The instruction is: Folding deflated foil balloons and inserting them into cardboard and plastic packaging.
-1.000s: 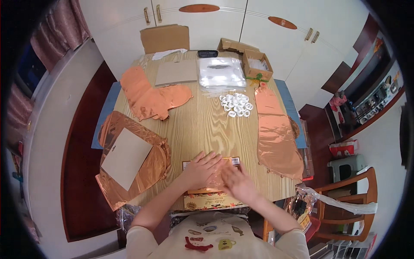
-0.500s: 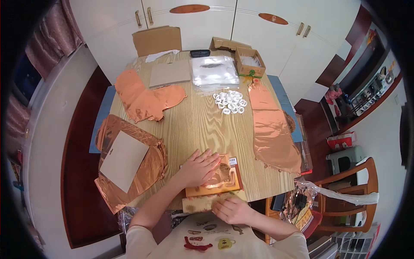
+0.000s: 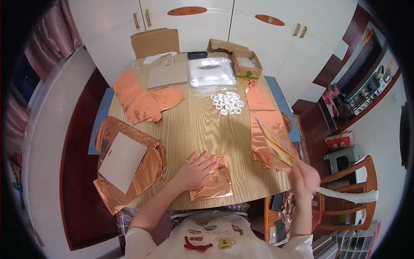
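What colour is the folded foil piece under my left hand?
Shiny copper or rose-gold, seen in the head view: the foil piece under the left hand.

Two bare hands, left (image 3: 196,170) and right (image 3: 304,178). Two flat brown cardboard sheets (image 3: 122,161). One pile of small white rings (image 3: 227,102). One open brown cardboard box (image 3: 246,63).

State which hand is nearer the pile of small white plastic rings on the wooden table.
Left. The left hand lies flat on folded rose-gold foil, below the white rings; the right hand is raised off the table's right edge.

Glossy copper foil sheet (image 3: 212,181), matt grained wooden table (image 3: 202,129), matt brown cardboard (image 3: 122,161), clear shiny plastic bags (image 3: 210,71)
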Demonstrator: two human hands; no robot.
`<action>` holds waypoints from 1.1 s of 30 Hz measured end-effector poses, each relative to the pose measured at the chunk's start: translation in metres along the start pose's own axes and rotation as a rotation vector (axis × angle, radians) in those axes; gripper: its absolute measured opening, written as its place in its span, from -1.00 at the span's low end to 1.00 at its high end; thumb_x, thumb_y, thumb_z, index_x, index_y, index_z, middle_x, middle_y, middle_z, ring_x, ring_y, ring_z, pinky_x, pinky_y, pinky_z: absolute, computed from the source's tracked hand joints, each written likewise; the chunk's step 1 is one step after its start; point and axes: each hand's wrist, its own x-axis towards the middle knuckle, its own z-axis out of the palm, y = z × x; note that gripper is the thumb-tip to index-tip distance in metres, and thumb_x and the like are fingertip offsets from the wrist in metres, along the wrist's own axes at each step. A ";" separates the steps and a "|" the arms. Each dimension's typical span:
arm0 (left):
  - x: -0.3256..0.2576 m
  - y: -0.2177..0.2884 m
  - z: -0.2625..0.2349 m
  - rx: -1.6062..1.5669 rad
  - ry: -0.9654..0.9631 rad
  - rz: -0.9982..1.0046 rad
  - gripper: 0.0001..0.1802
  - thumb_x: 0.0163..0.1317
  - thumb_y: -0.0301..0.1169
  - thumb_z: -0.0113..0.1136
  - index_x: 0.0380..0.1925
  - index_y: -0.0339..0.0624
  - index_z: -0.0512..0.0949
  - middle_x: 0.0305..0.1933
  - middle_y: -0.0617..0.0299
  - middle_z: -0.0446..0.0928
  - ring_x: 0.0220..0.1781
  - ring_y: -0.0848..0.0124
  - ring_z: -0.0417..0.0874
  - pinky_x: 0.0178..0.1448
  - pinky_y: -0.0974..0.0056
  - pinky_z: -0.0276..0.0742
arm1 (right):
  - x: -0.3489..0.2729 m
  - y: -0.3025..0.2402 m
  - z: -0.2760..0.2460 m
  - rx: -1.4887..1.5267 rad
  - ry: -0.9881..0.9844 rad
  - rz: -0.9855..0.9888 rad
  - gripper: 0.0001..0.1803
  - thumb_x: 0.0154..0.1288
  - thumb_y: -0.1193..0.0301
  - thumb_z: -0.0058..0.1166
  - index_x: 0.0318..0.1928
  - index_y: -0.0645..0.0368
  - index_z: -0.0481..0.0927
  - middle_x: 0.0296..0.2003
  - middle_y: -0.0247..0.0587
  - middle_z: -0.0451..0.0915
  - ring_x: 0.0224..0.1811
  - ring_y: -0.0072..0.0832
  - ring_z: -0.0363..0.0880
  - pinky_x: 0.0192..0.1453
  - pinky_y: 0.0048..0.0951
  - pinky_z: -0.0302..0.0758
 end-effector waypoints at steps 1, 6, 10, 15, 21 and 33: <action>0.001 0.000 0.001 0.001 0.011 0.008 -0.41 0.35 -0.14 0.04 0.37 0.02 0.32 0.46 0.23 0.29 0.50 0.14 0.22 0.53 -0.14 -0.02 | -0.006 0.001 0.019 0.019 -0.038 -0.047 -0.65 -0.08 0.54 0.30 -0.18 0.15 0.64 -0.16 -0.18 0.68 -0.34 -0.32 0.66 -0.32 -0.34 0.55; 0.008 0.010 0.006 -0.063 0.036 -0.014 -0.37 0.26 -0.26 0.11 0.36 -0.10 0.32 0.45 0.14 0.30 0.49 0.15 0.25 0.52 -0.07 0.06 | -0.040 -0.022 0.101 0.167 -0.391 -0.057 -0.81 0.05 0.49 0.22 -0.25 0.18 0.64 -0.14 -0.24 0.65 -0.14 -0.41 0.64 -0.05 -0.36 0.54; 0.002 0.019 0.010 -0.124 0.064 -0.094 -0.36 0.20 -0.33 0.14 0.33 -0.15 0.34 0.44 0.10 0.30 0.49 0.16 0.25 0.52 -0.02 0.09 | -0.033 -0.052 0.117 0.277 -0.394 0.034 -0.79 0.07 0.45 0.23 -0.23 0.18 0.63 -0.15 -0.23 0.64 -0.13 -0.37 0.62 -0.02 -0.31 0.53; 0.001 0.019 0.004 -0.161 0.047 -0.116 -0.37 0.17 -0.33 0.15 0.29 -0.20 0.38 0.40 0.05 0.35 0.48 0.17 0.28 0.53 -0.01 0.08 | -0.005 -0.117 0.105 0.561 -0.460 0.117 -0.52 0.22 0.37 0.18 0.13 0.33 0.51 0.10 0.04 0.53 0.24 -0.11 0.47 0.39 -0.11 0.33; 0.001 0.019 0.009 -0.138 0.028 -0.113 -0.36 0.19 -0.26 0.15 0.28 -0.26 0.38 0.38 -0.01 0.37 0.48 0.16 0.27 0.54 -0.01 0.07 | -0.022 -0.146 0.149 0.498 -0.607 0.074 -0.30 0.37 0.19 -0.03 0.33 0.51 0.26 0.35 0.26 0.26 0.47 0.02 0.15 0.56 0.00 0.00; -0.023 0.000 -0.005 -0.093 -0.090 -0.260 -0.38 0.38 -0.20 -0.03 0.38 -0.23 0.24 0.51 0.02 0.17 0.54 0.15 0.17 0.54 -0.06 0.04 | -0.022 -0.144 0.150 0.453 -0.726 0.053 -0.30 0.44 0.11 -0.15 0.37 0.43 0.24 0.41 0.19 0.19 0.53 -0.05 0.05 0.57 0.01 -0.08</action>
